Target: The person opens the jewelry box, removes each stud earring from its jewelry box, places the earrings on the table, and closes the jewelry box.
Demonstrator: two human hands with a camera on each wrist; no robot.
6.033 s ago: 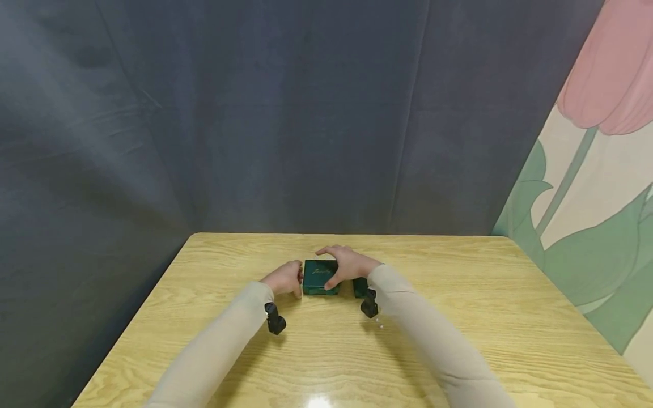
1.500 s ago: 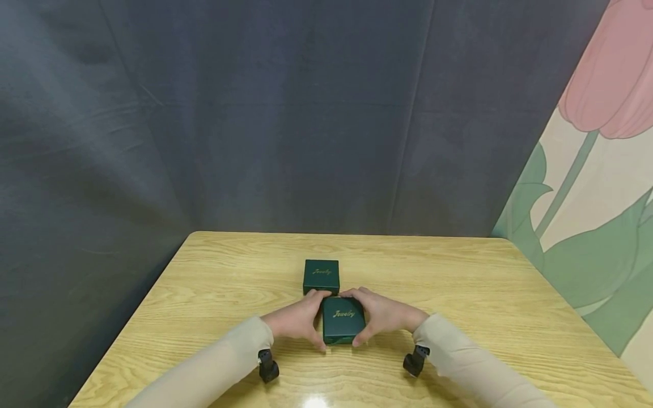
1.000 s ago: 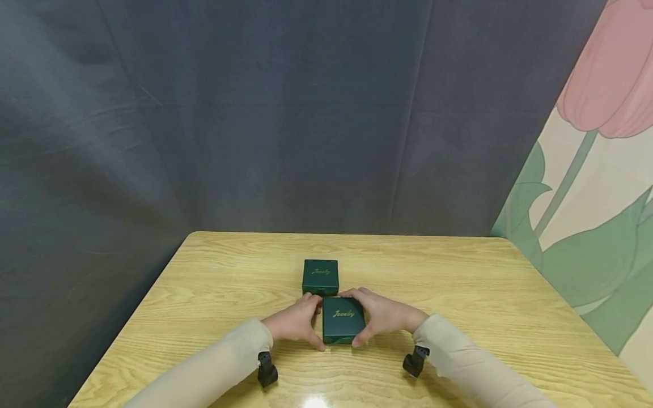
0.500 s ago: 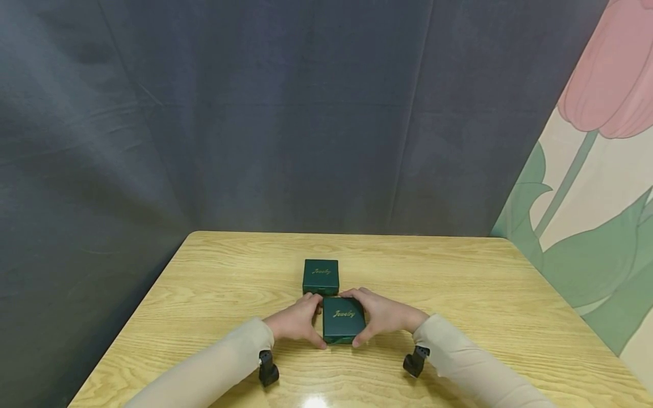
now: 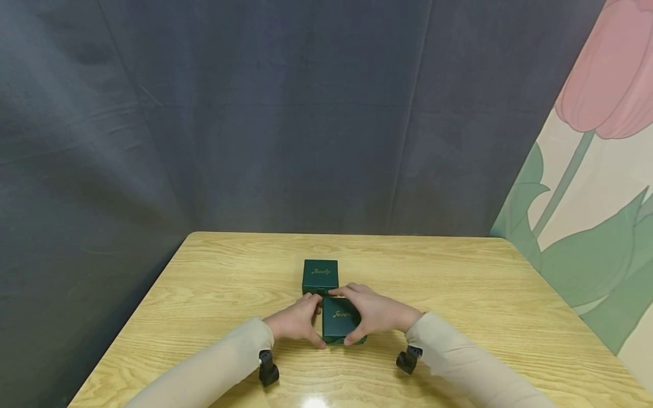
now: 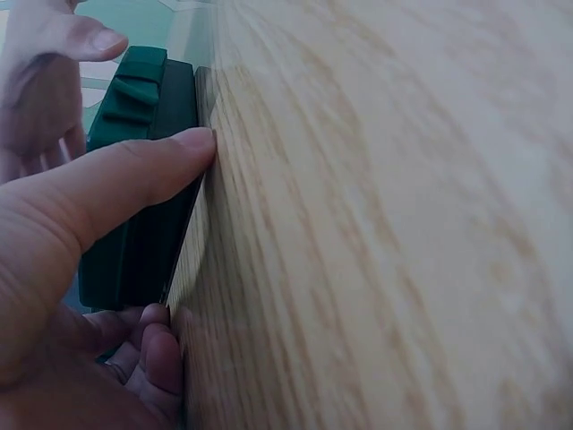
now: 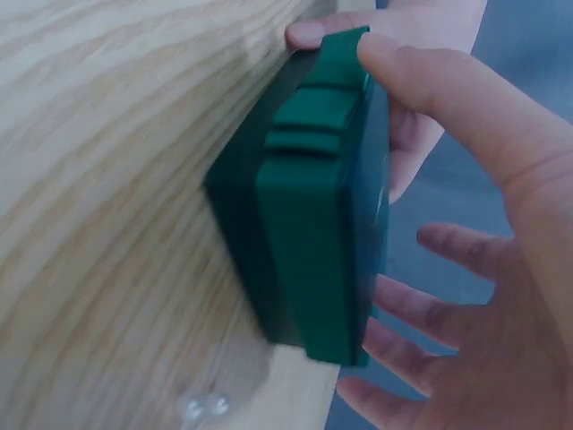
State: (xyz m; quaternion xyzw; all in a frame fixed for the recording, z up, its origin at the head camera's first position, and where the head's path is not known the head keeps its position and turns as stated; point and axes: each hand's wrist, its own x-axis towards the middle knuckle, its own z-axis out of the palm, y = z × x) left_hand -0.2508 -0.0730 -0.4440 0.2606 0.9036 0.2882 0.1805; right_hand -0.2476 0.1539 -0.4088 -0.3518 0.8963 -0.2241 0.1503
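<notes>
A dark green jewelry box point(image 5: 338, 324) with gold lettering sits closed on the table in the head view. A green ribbon bow point(image 7: 313, 106) crosses its front side in the right wrist view. My left hand point(image 5: 296, 323) holds the box's left side, its thumb point(image 6: 148, 175) along the front lower edge and its fingers curled at the back corner. Over the right part of the lid is my right hand point(image 5: 378, 311). Its thumb point(image 7: 421, 76) touches the bow's edge, while the other fingers spread apart above the lid.
Just behind stands a second green jewelry box point(image 5: 320, 275), also closed. Two small white beads point(image 7: 206, 407) lie on the wooden table point(image 5: 433, 272) beside the nearer box. A dark curtain point(image 5: 316, 113) hangs behind the table.
Earlier both hands were at the farther box; they then came to the nearer one. In the last half second my right hand has shifted left over the lid. The left has stayed still.
</notes>
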